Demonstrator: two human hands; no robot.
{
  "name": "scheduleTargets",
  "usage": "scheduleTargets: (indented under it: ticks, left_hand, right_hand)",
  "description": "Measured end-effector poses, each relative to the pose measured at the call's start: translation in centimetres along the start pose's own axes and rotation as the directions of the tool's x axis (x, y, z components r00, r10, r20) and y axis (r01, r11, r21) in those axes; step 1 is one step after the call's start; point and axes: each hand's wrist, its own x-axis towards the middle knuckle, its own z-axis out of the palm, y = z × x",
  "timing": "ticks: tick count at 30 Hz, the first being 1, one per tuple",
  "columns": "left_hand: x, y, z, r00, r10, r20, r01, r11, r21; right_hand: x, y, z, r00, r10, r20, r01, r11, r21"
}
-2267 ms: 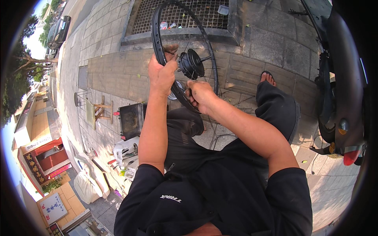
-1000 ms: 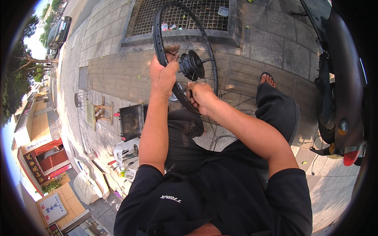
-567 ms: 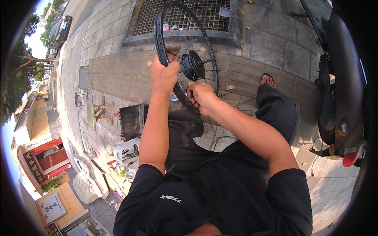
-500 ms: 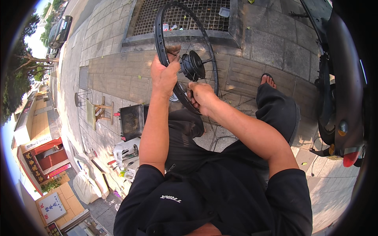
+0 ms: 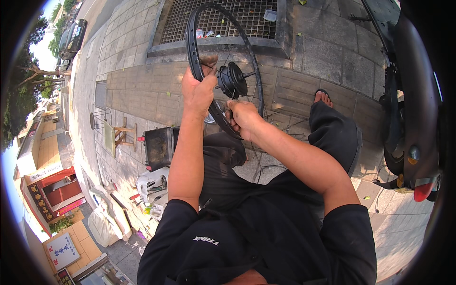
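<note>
A black wheel rim (image 5: 193, 47) stands tilted in front of me, with a black hub motor (image 5: 232, 79) inside its circle. Thin spokes (image 5: 228, 56) run between hub and rim. My left hand (image 5: 198, 91) is closed around the rim's near left side, its fingers curling to the inside. My right hand (image 5: 242, 116) is pinched by the lower part of the rim, just below the hub. Its fingertips meet near the spokes, and whatever small thing they hold is hidden.
A metal floor grate (image 5: 183, 23) lies beyond the wheel. To the left are an open black toolbox (image 5: 159, 147), a wooden stool (image 5: 124, 133) and loose tools on a white bag (image 5: 153, 183). A dark scooter (image 5: 418, 104) stands at the right. Cables (image 5: 270, 166) lie by my legs.
Almost nothing differs. Both hands keep their places on the wheel, and the hub appears very slightly shifted.
</note>
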Motion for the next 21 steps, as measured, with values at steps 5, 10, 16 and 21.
scheduleTargets:
  ticks: [5,10,16,21]
  left_hand:
    - [-0.05,0.62,0.23,0.999,-0.034,-0.009,0.034,0.999,-0.03]
    - [-0.04,0.56,0.22,0.999,-0.054,-0.005,0.053,0.996,-0.065]
    - [-0.14,0.29,0.34,0.999,-0.034,-0.006,0.034,0.998,-0.054]
    - [0.05,0.51,0.68,0.995,-0.074,-0.066,0.058,0.975,-0.215]
  right_hand:
    - [0.03,-0.06,-0.02,1.0,0.002,0.006,-0.002,1.0,-0.001]
    - [0.04,-0.02,-0.17,1.0,0.003,0.018,-0.003,1.0,0.001]
    - [0.2,0.08,-0.16,1.0,0.004,0.005,-0.004,1.0,0.0]
    - [0.46,-0.44,-0.69,0.999,0.032,0.026,-0.033,0.999,0.037]
